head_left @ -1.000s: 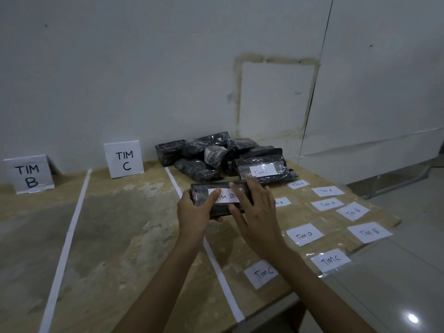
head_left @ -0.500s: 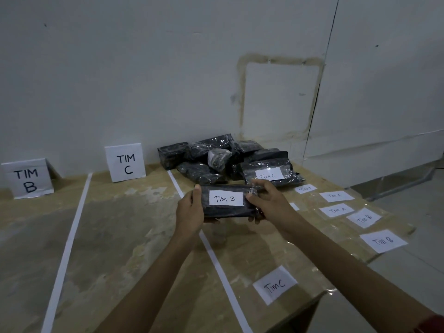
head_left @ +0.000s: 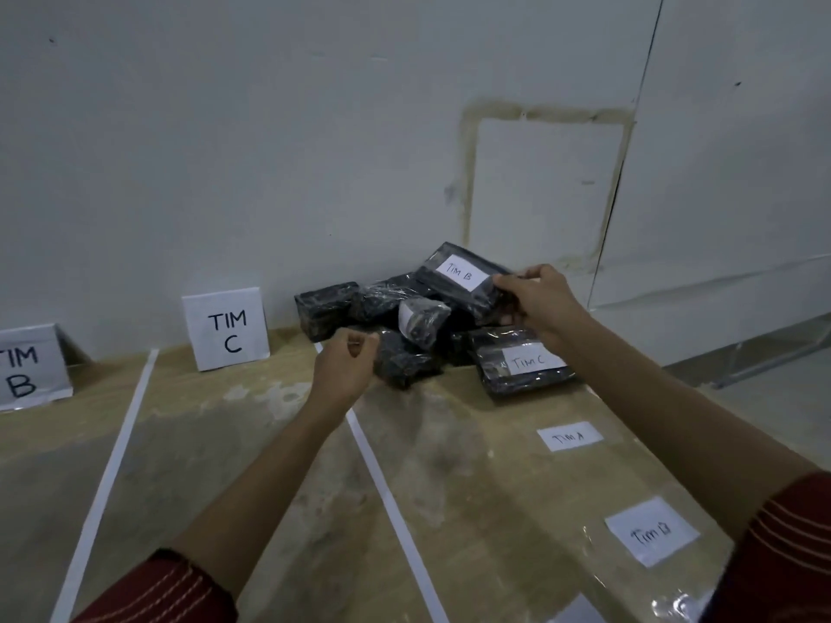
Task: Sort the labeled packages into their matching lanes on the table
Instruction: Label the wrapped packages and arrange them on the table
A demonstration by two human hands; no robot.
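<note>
Right hand point(head_left: 537, 303) grasping the TIM B package point(head_left: 461, 275) by its right end, tilted, lifted over the package pile point(head_left: 330, 308). Left hand point(head_left: 344, 368) clenched, empty, at the pile's front-left edge.

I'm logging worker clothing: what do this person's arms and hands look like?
The left hand and right hand are bare: no gloves, rings or watch showing. The left sleeve and right sleeve are dark red with thin pale stitched lines.

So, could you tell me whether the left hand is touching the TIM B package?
Apart: the head view shows the left hand well below the TIM B package.
</note>
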